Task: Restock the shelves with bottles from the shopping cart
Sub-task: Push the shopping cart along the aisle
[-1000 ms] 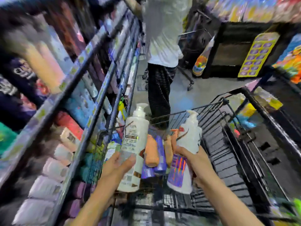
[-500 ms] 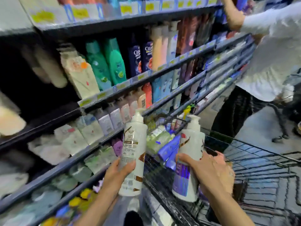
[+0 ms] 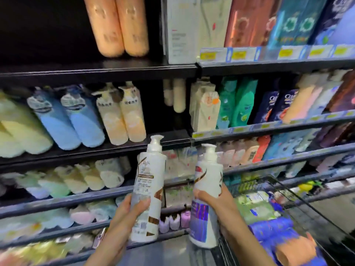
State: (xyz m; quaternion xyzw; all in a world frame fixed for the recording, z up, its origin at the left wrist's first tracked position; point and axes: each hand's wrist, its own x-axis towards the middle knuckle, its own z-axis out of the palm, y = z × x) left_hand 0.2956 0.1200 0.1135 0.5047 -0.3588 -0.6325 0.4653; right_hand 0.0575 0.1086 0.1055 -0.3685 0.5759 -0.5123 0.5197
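My left hand (image 3: 128, 215) grips a white pump bottle with a brown-and-gold label (image 3: 149, 186), held upright in front of the shelves. My right hand (image 3: 221, 203) grips a second white pump bottle with a purple lower label (image 3: 206, 191), also upright, just right of the first. Both bottles are at the height of the lower shelves (image 3: 96, 150). The black wire shopping cart (image 3: 299, 200) is at the lower right, with green, blue and orange bottles lying in it.
The dark shelves hold rows of blue, cream, orange and green bottles. A dark gap (image 3: 171, 120) on the middle shelf sits above the held bottles, between cream pump bottles and a pale carton-shaped pack. Yellow price tags line the shelf edges on the right.
The view has swung left from the cart and aisle onto the shelves. Both hands kept their bottles and carried them from over the cart toward the shelf front. The other person has left the view.
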